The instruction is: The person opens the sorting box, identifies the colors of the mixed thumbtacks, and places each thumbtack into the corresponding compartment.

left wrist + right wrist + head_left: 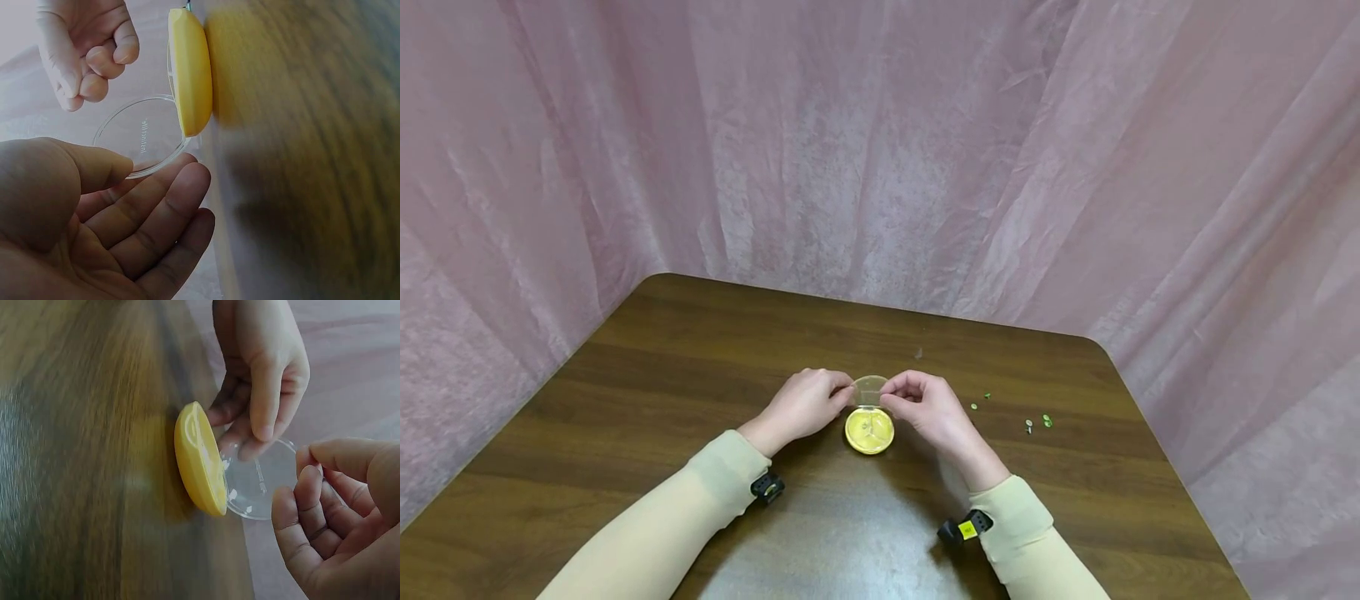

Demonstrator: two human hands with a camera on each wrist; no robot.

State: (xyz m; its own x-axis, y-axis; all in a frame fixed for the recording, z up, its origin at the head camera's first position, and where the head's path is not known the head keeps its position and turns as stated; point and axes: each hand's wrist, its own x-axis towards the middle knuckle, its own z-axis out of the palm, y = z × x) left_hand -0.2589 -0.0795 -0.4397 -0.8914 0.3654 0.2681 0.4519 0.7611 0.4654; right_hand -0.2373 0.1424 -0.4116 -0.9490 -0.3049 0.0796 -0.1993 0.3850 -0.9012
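A small round yellow case [869, 432] with dividers inside lies on the table, its hinged clear lid [144, 134] raised. Something tiny shows in its left compartment, too small to tell. My left hand [808, 402] pinches the lid's left edge between thumb and fingers; its lower fingers extend behind the lid. At the lid's right side is my right hand [928, 410], fingers bent and thumb near the fingertips. The left wrist view shows a gap between this right hand [94, 53] and the lid. Whether its fingertips hide something small, I cannot tell.
Several small green and pale pieces, like thumbtacks [1047, 421], are scattered on the brown wooden table [700, 358] to the right of my right hand. A small clear scrap [919, 353] lies behind the case. Pink curtains [865, 167] hang behind the table.
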